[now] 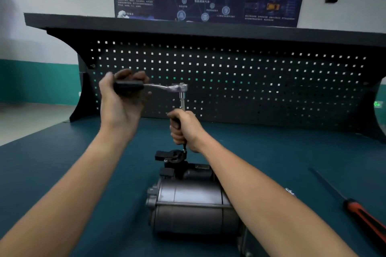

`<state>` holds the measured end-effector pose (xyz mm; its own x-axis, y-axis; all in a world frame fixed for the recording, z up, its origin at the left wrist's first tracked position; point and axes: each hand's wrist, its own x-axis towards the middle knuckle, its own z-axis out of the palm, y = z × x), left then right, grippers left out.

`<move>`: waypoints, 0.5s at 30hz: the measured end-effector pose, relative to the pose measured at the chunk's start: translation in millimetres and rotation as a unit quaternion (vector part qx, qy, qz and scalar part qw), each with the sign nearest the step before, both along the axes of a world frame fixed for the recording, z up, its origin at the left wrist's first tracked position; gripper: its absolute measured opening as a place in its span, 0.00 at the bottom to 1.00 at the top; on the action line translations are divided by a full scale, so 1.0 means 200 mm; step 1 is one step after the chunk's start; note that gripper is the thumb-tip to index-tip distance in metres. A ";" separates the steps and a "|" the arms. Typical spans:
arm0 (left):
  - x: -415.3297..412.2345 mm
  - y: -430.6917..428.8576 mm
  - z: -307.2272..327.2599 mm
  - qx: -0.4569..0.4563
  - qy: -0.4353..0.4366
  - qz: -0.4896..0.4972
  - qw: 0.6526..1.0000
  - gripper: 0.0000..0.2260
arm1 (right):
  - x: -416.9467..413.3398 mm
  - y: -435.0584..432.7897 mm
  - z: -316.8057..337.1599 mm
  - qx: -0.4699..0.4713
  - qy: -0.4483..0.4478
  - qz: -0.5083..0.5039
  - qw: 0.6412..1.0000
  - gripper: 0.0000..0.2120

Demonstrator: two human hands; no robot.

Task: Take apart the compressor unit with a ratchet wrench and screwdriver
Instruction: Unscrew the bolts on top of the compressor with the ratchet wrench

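A grey metal compressor unit lies on its side on the teal bench, its black fitting end pointing away from me. A ratchet wrench stands over that fitting on a long vertical extension bar. My left hand grips the wrench's black handle out to the left. My right hand is wrapped round the lower part of the extension bar, just above the fitting. The socket end under my right hand is mostly hidden.
A screwdriver with a red and black handle lies on the bench at the right. A small metal part sits beside my right forearm. A black pegboard with a shelf above closes off the back.
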<state>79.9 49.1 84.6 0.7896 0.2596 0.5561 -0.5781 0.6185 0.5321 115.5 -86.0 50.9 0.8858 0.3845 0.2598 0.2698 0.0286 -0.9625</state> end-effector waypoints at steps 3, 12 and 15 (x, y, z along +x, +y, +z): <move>0.15 0.04 -0.01 -0.104 0.125 -0.054 0.985 0.13 | -0.01 0.03 0.00 -0.034 -0.021 0.008 0.999 0.22; -0.09 -0.01 0.01 -0.026 0.002 -0.018 1.000 0.10 | -0.01 0.00 0.00 0.022 -0.004 -0.022 0.999 0.24; -0.29 -0.08 -0.06 0.150 -0.131 0.057 0.978 0.06 | 0.00 0.00 -0.01 0.009 -0.014 -0.042 0.999 0.24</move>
<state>21.7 34.0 73.4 0.5851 0.1314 0.8002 -0.7748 0.3818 0.5039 114.7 -85.3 49.3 0.9071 0.3039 0.2912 0.2991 0.0213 -0.9540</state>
